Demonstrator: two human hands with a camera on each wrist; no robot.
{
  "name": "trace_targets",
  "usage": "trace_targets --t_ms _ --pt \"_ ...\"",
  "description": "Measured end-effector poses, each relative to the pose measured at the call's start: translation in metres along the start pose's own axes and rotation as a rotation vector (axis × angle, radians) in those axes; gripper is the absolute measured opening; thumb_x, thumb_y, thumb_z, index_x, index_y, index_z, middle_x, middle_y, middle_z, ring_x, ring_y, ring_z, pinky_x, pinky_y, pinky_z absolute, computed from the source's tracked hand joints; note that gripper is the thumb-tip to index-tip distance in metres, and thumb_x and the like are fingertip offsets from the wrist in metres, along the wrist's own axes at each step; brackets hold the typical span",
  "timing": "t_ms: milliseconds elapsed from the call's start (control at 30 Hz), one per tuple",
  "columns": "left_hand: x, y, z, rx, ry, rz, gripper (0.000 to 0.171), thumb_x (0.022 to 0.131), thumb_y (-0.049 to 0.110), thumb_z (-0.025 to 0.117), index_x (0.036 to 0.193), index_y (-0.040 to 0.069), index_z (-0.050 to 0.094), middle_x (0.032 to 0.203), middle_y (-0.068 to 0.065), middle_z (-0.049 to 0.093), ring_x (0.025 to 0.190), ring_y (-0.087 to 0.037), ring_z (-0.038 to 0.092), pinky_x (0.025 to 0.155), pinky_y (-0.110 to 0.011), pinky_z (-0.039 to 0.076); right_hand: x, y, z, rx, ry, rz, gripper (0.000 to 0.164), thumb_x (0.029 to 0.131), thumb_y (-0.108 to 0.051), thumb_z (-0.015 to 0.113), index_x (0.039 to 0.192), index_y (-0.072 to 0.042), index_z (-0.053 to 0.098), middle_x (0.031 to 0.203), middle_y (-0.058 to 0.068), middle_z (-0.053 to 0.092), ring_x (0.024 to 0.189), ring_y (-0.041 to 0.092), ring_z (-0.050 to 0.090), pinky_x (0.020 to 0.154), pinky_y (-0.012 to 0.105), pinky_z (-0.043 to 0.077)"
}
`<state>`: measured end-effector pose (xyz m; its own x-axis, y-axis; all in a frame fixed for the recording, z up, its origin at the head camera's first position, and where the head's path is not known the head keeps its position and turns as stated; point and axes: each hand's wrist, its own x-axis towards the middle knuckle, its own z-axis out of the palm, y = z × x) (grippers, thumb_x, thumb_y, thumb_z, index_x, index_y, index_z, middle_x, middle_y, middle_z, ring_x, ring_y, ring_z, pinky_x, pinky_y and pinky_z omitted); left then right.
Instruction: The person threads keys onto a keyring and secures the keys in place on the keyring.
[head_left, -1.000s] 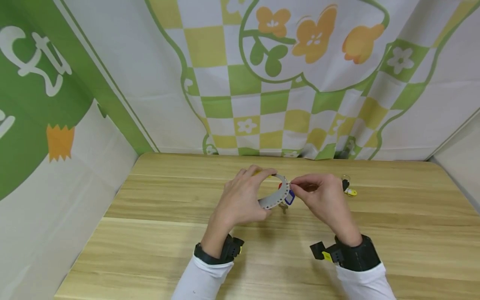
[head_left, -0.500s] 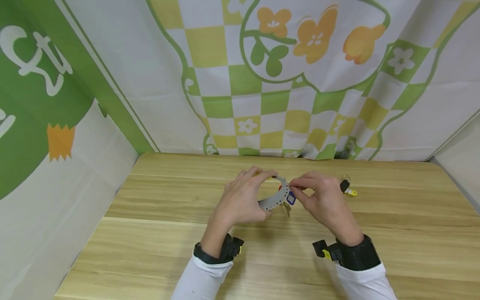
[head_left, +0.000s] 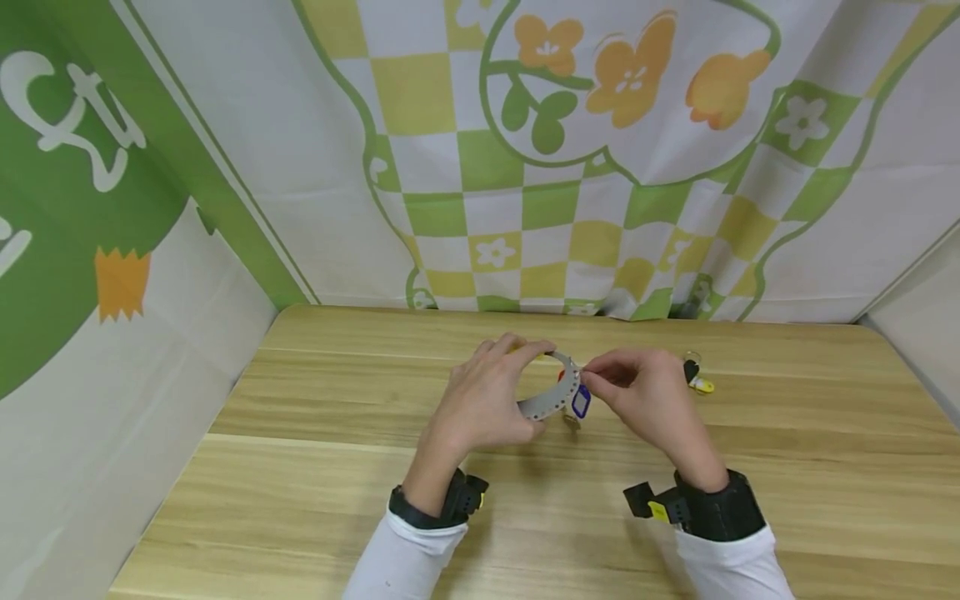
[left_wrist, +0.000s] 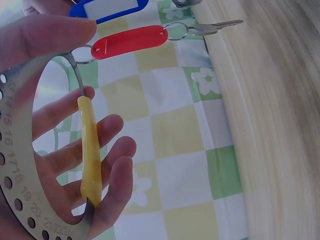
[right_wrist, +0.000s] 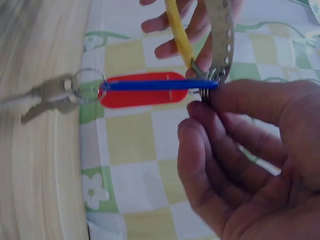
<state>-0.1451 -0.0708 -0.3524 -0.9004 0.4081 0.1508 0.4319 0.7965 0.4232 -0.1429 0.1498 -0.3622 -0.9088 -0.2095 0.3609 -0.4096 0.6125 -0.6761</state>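
Note:
My left hand [head_left: 483, 404] grips a grey metal key hoop [head_left: 542, 406], its outer band pierced with numbered holes [left_wrist: 18, 205]. The hoop's yellow handle section [left_wrist: 90, 150] lies by the curled left fingers. At the hoop's right side, my right hand [head_left: 647, 398] pinches a small split ring [right_wrist: 205, 94] between thumb and fingertips. A blue key tag [head_left: 581, 402] hangs there, seen edge-on in the right wrist view. Beside it is a red key tag [left_wrist: 130, 42], with keys [right_wrist: 55, 95] on a ring at its far end. Whether the pinched ring passes through a hole is hidden.
A black fob [head_left: 691, 370] and a yellow tag [head_left: 703, 385] with a ring lie on the wooden table [head_left: 315, 500], right of the right hand. A checked, flower-printed curtain [head_left: 491, 200] hangs behind the table's back edge.
My right hand made small shifts left and back right at the hoop's edge. The blue tag and the keys swung beneath the fingers. My left hand stayed nearly still.

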Motion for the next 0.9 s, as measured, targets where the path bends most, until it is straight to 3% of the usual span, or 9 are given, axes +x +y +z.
trace_targets --t_ms 100,233,367,600,900 --pt "0.0002 0.0004 0.0005 -0.001 0.015 -0.008 0.088 0.065 0.028 0.087 0.146 0.032 0.052 0.14 -0.005 0.053 0.12 -0.03 0.053 0.081 -0.054 0.048 0.0001 -0.0036 -0.0006 0.033 0.003 0.06 0.004 0.089 -0.009 0.077 0.09 -0.007 0.08 0.081 0.003 0.075 0.07 0.013 0.069 0.06 0.026 0.053" --pt "0.0003 0.0006 0.0006 -0.002 0.025 -0.013 0.089 0.065 0.027 0.087 0.147 0.031 0.052 0.14 -0.005 0.053 0.12 -0.029 0.053 0.081 -0.054 0.048 -0.0003 -0.0068 0.0014 0.031 0.036 0.052 0.004 0.089 -0.008 0.077 0.09 -0.008 0.081 0.082 0.004 0.075 0.072 0.015 0.071 0.063 0.028 0.054" --pt "0.0002 0.0005 0.0004 -0.001 0.021 -0.016 0.088 0.065 0.028 0.087 0.146 0.033 0.053 0.141 -0.004 0.053 0.12 -0.029 0.052 0.082 -0.055 0.048 -0.0006 -0.0059 0.0047 -0.003 0.079 -0.021 0.006 0.087 -0.004 0.078 0.09 -0.008 0.081 0.081 0.004 0.075 0.071 0.014 0.071 0.064 0.03 0.056" --pt "0.0002 -0.0004 -0.0009 0.005 0.0 -0.009 0.086 0.066 0.028 0.086 0.145 0.034 0.052 0.142 -0.004 0.052 0.122 -0.032 0.053 0.083 -0.058 0.048 0.0005 -0.0015 0.0075 -0.094 0.136 -0.231 0.011 0.08 0.004 0.082 0.085 -0.006 0.08 0.079 0.003 0.075 0.068 0.013 0.07 0.055 0.03 0.054" --pt "-0.0008 -0.0023 -0.0019 -0.007 -0.024 -0.006 0.087 0.066 0.026 0.086 0.146 0.032 0.053 0.137 -0.002 0.054 0.116 -0.029 0.054 0.08 -0.055 0.048 0.0011 0.0006 0.0077 -0.131 0.11 -0.355 0.015 0.077 0.007 0.082 0.086 -0.005 0.08 0.082 0.002 0.073 0.07 0.012 0.068 0.056 0.032 0.054"
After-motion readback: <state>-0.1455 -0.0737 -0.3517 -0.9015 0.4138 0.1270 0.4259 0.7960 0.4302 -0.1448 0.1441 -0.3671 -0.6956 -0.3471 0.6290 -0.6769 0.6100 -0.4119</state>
